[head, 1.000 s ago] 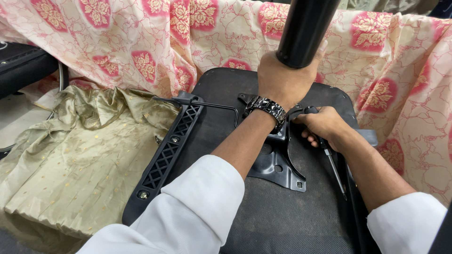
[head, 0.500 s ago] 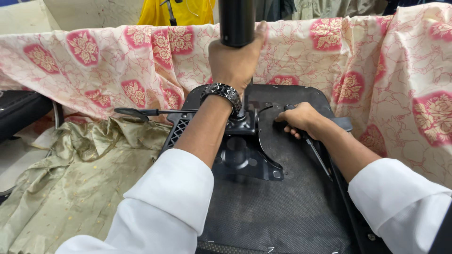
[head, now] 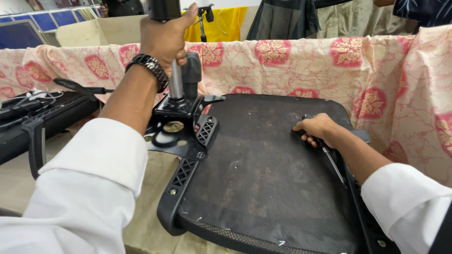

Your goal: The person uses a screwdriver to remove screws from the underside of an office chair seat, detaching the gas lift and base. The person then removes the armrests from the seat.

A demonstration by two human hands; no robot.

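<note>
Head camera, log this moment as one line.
left hand: grips gas cylinder with metal mechanism plate | right hand: holds screwdriver on seat underside

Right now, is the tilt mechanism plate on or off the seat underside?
Off. The left hand holds the mechanism plate by its column, lifted beside the seat base, whose underside lies bare.

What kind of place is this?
Probably a chair repair or upholstery workshop: an upturned black seat base, a lifted metal chair mechanism, a screwdriver in hand, and cloth draped around.
</note>
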